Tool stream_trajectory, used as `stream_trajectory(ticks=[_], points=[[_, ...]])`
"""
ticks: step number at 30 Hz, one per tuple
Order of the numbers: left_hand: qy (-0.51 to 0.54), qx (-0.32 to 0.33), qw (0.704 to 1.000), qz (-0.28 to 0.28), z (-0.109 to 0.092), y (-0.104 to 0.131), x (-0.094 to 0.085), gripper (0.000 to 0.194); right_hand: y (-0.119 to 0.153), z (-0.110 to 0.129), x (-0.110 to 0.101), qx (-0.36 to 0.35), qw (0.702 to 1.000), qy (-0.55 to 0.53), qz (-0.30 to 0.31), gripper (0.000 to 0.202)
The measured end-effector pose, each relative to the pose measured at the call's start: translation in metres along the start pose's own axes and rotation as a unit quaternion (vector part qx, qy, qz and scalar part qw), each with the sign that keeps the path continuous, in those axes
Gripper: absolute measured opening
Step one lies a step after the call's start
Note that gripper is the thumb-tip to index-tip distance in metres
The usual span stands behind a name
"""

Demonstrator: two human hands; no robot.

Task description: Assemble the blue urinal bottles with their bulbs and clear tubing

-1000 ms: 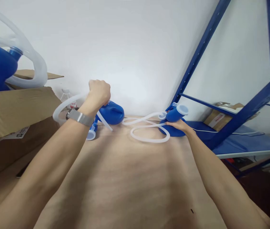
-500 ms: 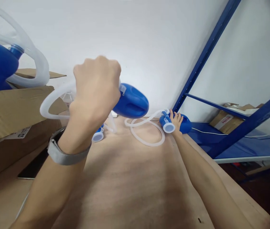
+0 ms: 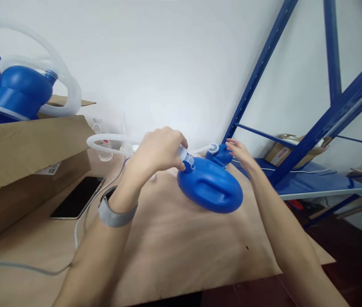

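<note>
My left hand [image 3: 161, 151] is closed round the white capped neck of a blue urinal bottle [image 3: 211, 185], which is tilted with its rounded body to the right, over the tabletop. A translucent hose [image 3: 113, 137] loops out to the left behind that hand. My right hand [image 3: 238, 152] has its fingers stretched out at the right end of a second blue urinal bottle [image 3: 221, 154]. Whether the fingertips touch it I cannot tell. This second bottle lies at the back of the table, partly hidden by the held one, with a white hose at its neck.
At left stands an open cardboard box [image 3: 33, 149] with blue urinal bottles [image 3: 24, 87] and hoses rising from it. A phone [image 3: 78, 198], a cable [image 3: 96, 194] and a clear plastic bottle [image 3: 104, 149] are near it. Blue metal shelving [image 3: 296, 177] stands beyond the table's right edge.
My left hand has moved right and lower with its bottle, now in front of the second one. My right hand's fingers have shifted from on top of the second bottle to its right end.
</note>
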State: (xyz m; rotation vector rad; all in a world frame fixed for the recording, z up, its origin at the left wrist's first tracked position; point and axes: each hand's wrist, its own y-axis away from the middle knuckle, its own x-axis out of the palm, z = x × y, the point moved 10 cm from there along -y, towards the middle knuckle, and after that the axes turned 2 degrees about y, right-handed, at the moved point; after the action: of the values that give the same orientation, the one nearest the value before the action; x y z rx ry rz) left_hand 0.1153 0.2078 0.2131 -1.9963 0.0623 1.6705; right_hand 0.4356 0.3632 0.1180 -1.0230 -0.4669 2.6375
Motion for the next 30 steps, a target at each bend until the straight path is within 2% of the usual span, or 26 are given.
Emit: stream_trajectory(ticks=[2,4,5,7,9,12,14,17,19,22,26,30], points=[[0.005,0.005,0.999,0.038,0.006,0.007,0.022,0.062,0.035,0.039,0.01,-0.043,0.99,-0.089,0.096,0.062],[0.013,-0.007,0.998,0.054,0.017,0.016,0.038,0.059,0.091,0.089,0.034,-0.123,0.965,-0.08,0.217,0.062],[0.013,-0.016,0.998,0.052,0.023,0.021,0.043,0.056,0.122,0.111,0.046,-0.167,0.951,-0.045,0.255,0.06],[0.0,-0.019,0.999,0.041,0.03,0.033,0.051,0.051,0.173,0.149,0.068,-0.259,0.928,0.037,0.265,0.069],[-0.036,0.003,0.999,0.041,0.029,0.046,0.062,0.046,0.201,0.171,0.088,-0.311,0.916,0.125,0.218,0.07],[-0.119,-0.001,0.993,0.018,0.029,0.064,0.075,0.049,0.203,0.183,0.112,-0.33,0.907,0.196,0.173,0.046],[-0.158,0.01,0.987,-0.035,0.024,0.073,0.078,0.047,0.195,0.186,0.122,-0.338,0.903,0.199,0.174,0.039],[-0.183,0.111,0.971,-0.11,0.0,0.08,0.082,0.045,0.187,0.189,0.131,-0.348,0.901,0.166,0.199,0.036],[-0.191,0.167,0.963,-0.095,-0.008,0.079,0.091,0.04,0.189,0.19,0.136,-0.358,0.897,0.133,0.223,0.035],[-0.202,0.188,0.961,-0.031,-0.003,0.069,0.099,0.029,0.191,0.189,0.139,-0.361,0.896,0.103,0.238,0.03],[-0.19,0.204,0.96,0.023,0.004,0.062,0.093,0.019,0.189,0.188,0.139,-0.345,0.901,0.09,0.248,0.027],[-0.217,0.23,0.948,0.031,-0.004,0.057,0.086,0.02,0.185,0.187,0.137,-0.333,0.906,0.09,0.244,0.029]])
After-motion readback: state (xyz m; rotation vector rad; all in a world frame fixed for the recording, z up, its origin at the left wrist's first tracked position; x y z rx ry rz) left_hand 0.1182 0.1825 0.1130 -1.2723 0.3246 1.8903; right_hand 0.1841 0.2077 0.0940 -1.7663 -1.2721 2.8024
